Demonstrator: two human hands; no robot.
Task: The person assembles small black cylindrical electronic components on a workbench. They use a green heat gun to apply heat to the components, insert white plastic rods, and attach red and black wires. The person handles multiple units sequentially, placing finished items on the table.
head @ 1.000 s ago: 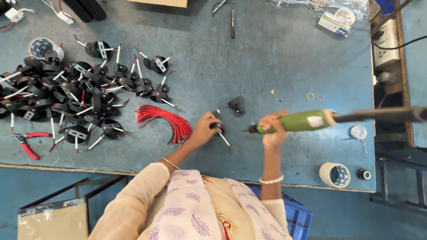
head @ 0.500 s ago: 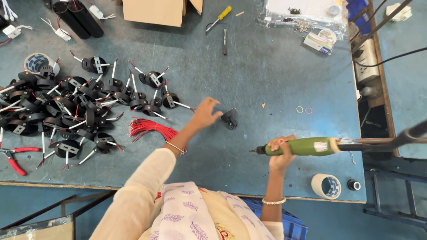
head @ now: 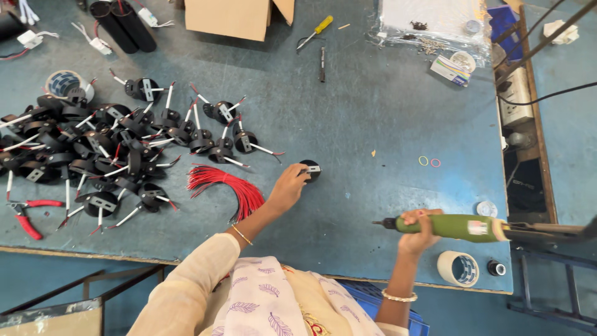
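My left hand (head: 288,188) reaches forward over the blue table (head: 373,112), and its fingertips touch a small round black part (head: 310,168) with a white tab. My right hand (head: 418,231) grips a green powered screwdriver (head: 451,226), held level with its bit pointing left, above the table's near right side. A bundle of red wires (head: 227,186) lies just left of my left wrist. A big pile of black round parts with white and red leads (head: 93,155) covers the table's left side.
Red-handled pliers (head: 28,214) lie at the near left edge. A tape roll (head: 459,268) and a small black cap (head: 496,268) sit at the near right edge. A cardboard box (head: 233,17), a yellow screwdriver (head: 316,31) and black tubes (head: 121,25) stand at the back.
My right hand has drawn the green screwdriver away to the right and nearer the front edge. My left hand has moved forward with the black part and set it on the table.
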